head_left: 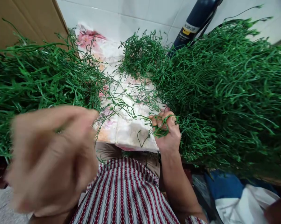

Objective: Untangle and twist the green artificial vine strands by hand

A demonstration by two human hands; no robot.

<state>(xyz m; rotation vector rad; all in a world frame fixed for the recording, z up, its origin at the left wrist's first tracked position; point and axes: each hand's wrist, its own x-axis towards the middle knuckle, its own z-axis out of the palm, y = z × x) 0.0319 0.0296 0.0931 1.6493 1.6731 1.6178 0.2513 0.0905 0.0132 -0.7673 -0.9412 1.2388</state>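
My right hand (168, 132) is closed around a small bunch of thin green stems (161, 124) over the front of the table. My left hand (55, 155) is raised close to the camera and smeared by motion. Its fingers are curled in, and what they hold, if anything, I cannot make out. Behind it spreads a big heap of green branching stems (40, 77). To the right of my right hand lies a larger pile of similar stems (224, 87). Loose stems (124, 102) are strewn across the floral cloth (133, 129) between the heaps.
At the back is a smaller clump of stems (145, 56). A dark bottle (189, 26) leans near the white tiled wall (140, 12). Cardboard (26, 21) stands at the back left. White and blue cloth (243, 202) lies at the lower right.
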